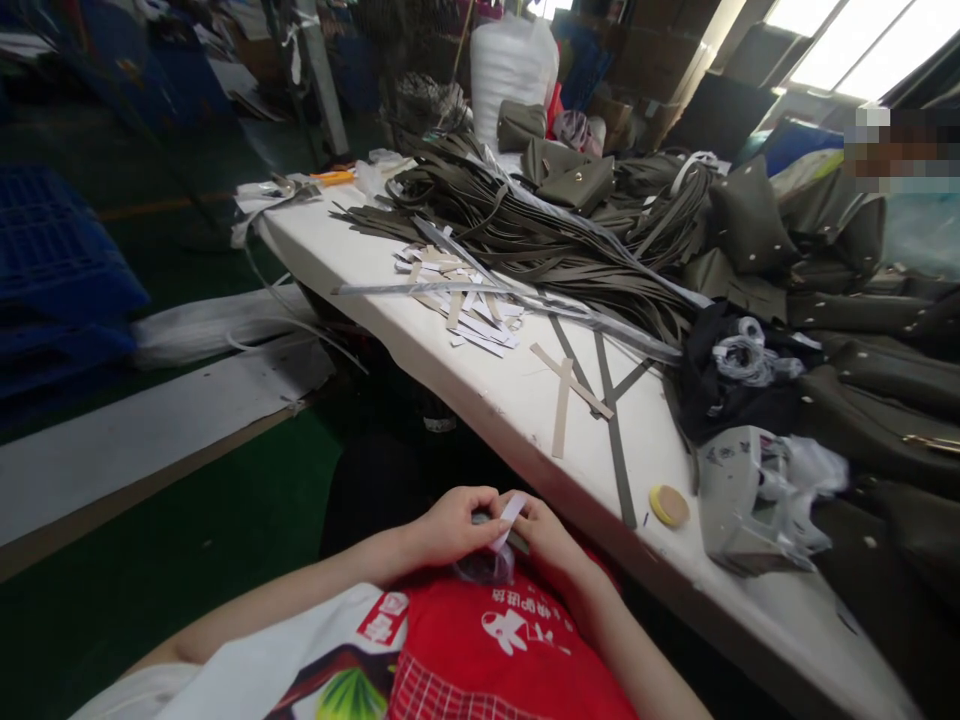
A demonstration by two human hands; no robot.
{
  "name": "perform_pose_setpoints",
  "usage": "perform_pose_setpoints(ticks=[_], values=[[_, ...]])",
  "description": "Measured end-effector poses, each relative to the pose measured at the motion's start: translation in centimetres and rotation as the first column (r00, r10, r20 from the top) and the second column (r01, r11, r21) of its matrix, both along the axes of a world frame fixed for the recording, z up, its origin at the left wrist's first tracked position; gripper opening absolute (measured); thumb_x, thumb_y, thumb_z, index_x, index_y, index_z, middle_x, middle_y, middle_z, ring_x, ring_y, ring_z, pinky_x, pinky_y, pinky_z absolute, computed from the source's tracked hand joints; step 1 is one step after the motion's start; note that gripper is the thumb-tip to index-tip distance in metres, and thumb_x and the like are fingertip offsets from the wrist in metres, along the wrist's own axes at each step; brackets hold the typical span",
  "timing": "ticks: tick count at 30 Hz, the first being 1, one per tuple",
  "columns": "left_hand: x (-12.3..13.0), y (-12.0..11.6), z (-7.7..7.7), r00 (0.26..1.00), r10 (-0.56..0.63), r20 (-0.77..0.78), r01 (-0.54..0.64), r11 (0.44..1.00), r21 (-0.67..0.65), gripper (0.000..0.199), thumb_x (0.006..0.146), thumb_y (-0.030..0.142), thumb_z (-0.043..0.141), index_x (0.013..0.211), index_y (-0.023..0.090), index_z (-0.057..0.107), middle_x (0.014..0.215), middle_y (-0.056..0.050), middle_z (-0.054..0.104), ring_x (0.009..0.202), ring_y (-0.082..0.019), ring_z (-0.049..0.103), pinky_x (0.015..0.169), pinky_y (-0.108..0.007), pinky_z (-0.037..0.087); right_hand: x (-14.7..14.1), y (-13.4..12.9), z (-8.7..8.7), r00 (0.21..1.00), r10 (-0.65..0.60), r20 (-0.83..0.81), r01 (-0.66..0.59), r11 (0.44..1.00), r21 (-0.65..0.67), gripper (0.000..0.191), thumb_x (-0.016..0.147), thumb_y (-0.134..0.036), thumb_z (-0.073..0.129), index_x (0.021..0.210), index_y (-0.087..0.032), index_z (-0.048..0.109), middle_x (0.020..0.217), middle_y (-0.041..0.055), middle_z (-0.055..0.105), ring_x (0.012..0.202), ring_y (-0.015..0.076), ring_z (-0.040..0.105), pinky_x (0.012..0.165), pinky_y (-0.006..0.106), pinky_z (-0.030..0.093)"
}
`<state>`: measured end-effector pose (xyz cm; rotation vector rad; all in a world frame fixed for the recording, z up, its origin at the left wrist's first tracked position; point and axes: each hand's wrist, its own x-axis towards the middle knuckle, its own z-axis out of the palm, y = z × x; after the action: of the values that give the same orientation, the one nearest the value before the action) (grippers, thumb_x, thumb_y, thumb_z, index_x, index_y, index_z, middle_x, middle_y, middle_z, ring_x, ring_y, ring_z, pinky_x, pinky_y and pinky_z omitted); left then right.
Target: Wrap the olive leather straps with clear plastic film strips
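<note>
Above the lap, my left hand pinches a small white strip between thumb and fingers. On the strip's other side, my right hand has its fingers closed on it too, so the two hands nearly touch. Just beneath them a clear, crumpled plastic piece rests against the red apron. Whether either hand also holds this plastic cannot be made out. Both hands are just off the near edge of the white table.
Dark straps and paper strips lie across the table. Nearer are beige strips, a yellow roll and a plastic-wrapped grey object. Dark bags fill the right side. Blue crates stand at left.
</note>
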<state>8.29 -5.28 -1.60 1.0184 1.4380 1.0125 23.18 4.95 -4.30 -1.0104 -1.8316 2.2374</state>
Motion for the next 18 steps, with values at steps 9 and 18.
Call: perform_pose_setpoints(ticks=[9, 18], values=[[-0.4, 0.5, 1.1, 0.963, 0.071, -0.261, -0.045, 0.993, 0.106, 0.023, 0.085, 0.037, 0.061, 0.072, 0.018, 0.061, 0.086, -0.003, 0.059, 0.079, -0.016, 0.056, 0.074, -0.025, 0.044, -0.6, 0.9, 2.0, 0.970, -0.226, -0.087, 0.241, 0.937, 0.254, 0.012, 0.072, -0.026, 0.065, 0.074, -0.017, 0.071, 0.073, 0.0038, 0.072, 0.067, 0.0171, 0.064, 0.066, 0.028, 0.051], [0.7, 2.1, 0.8, 0.972, 0.108, -0.209, -0.115, 0.993, -0.023, 0.023, 0.080, 0.037, 0.064, 0.071, 0.016, 0.058, 0.067, -0.001, 0.062, 0.061, -0.013, 0.055, 0.058, -0.022, 0.040, 0.5, 2.8, 2.8, 0.996, -0.052, -0.068, 0.068, 0.962, 0.263, 0.036, 0.087, -0.044, 0.055, 0.090, -0.015, 0.076, 0.088, 0.0067, 0.076, 0.082, 0.0212, 0.068, 0.077, 0.032, 0.052]])
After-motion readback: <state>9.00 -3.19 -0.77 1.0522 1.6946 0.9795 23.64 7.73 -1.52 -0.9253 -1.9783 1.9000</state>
